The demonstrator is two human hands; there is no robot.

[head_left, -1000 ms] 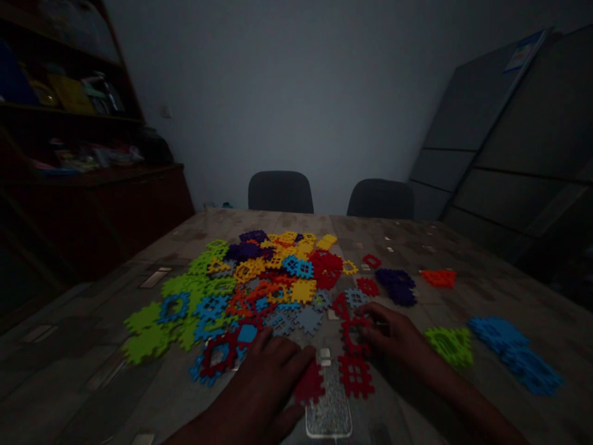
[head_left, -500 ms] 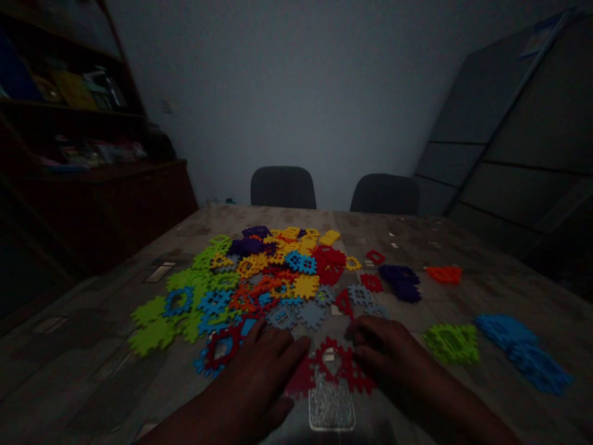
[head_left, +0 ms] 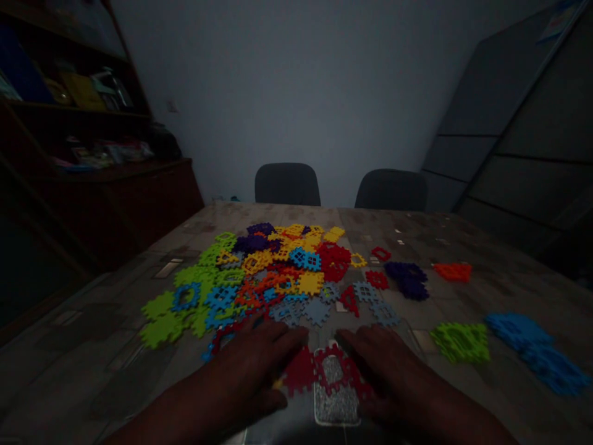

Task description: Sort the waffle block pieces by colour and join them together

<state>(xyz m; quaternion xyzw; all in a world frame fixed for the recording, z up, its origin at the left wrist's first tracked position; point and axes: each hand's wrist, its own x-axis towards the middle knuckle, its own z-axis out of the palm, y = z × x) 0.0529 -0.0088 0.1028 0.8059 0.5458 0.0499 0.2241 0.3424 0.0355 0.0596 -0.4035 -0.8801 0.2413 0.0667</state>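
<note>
Three flat red toothed building tiles lie in a row on the table just in front of me: a solid red tile (head_left: 299,372), a red tile with a round opening (head_left: 332,369), and a third at the right, mostly covered. My left hand (head_left: 257,358) rests over the left end of the row, fingers stretched and thumb apart. Over the right tile lies my right hand (head_left: 386,371), its fingers extended flat and thumb low. A bit of yellow shows beside my left thumb. Under my left fingers, another red tile with blue around it is partly hidden.
Beyond my hands spreads a heap of toothed tiles in several colours, with green tiles (head_left: 162,318) at its left. At the right lie purple tiles (head_left: 407,279), an orange tile (head_left: 453,272), a green stack (head_left: 461,341) and blue tiles (head_left: 537,352). Two chairs (head_left: 287,184) stand behind the table.
My right hand has uncurled and come down over the right red tile, covering most of it. My left hand stays by the left tile. The view has shifted slightly.
</note>
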